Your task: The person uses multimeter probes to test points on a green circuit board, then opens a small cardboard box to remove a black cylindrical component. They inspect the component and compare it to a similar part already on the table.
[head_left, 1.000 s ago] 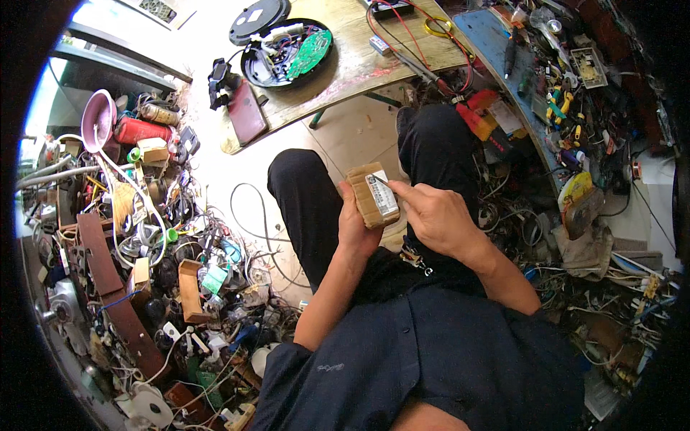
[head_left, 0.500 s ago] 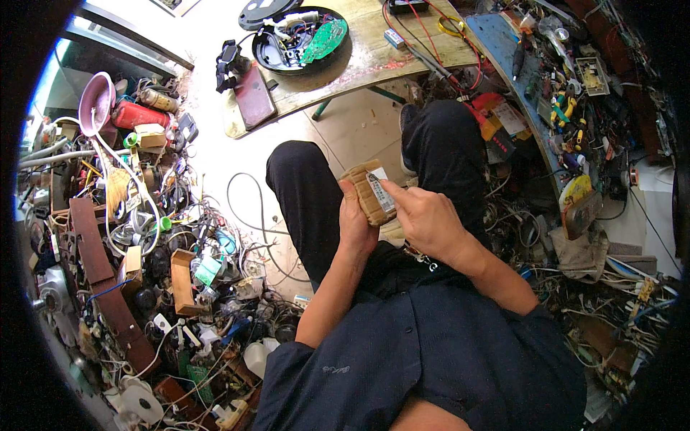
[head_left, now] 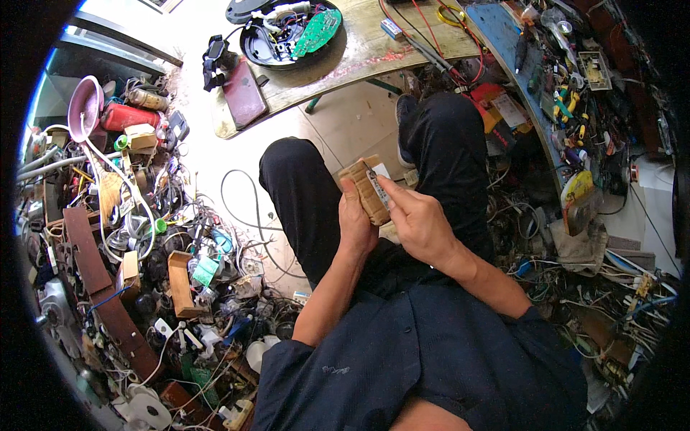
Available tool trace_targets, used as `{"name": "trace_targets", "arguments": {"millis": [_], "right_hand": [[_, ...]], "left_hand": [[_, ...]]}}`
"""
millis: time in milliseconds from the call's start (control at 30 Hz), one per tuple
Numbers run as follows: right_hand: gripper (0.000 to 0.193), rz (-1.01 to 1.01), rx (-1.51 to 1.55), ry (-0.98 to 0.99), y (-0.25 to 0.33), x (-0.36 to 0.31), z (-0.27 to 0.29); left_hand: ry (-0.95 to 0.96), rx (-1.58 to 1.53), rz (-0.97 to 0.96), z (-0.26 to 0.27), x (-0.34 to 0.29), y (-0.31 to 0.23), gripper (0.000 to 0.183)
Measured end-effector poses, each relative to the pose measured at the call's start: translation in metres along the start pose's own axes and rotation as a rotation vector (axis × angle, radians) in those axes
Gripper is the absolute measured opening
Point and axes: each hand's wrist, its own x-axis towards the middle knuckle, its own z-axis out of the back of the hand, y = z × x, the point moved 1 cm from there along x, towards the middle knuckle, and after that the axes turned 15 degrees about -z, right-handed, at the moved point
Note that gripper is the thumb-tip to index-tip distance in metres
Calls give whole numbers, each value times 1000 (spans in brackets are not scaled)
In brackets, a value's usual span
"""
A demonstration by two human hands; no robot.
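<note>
My left hand (head_left: 357, 219) is wrapped round a small brown cardboard box (head_left: 364, 188), thumb along its near left edge. The box is tilted above my lap, between my knees. A white label (head_left: 382, 191) with dark print covers part of its upper face. My right hand (head_left: 422, 224) is closed, its index finger and thumb pressed together at the label's right side. A dark, narrow shape lies just ahead of those fingertips. I cannot make out whether it is print or the tip of something held.
A wooden table (head_left: 359, 50) ahead carries an opened round black device (head_left: 280, 54) with a green circuit board (head_left: 318, 34), and a dark red phone case (head_left: 244, 97). Cables and parts heap up at left. Tools cover a blue board (head_left: 496, 32) at right.
My view has shifted slightly, so the table sits a little further left and up. The right fingertips stay at the label, the hand slightly turned. The left hand still holds the box.
</note>
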Motion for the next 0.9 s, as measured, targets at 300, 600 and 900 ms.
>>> {"name": "trace_targets", "arguments": {"millis": [300, 600, 900], "right_hand": [[44, -380, 228, 181, 3, 10, 21], [42, -43, -3, 55, -5, 13, 16], [42, -50, -118, 49, 1, 6, 11]], "left_hand": [[-41, -96, 8, -1, -7, 15, 71], [-42, -54, 44, 0, 3, 6, 68], [-33, -83, 44, 7, 0, 6, 70]]}}
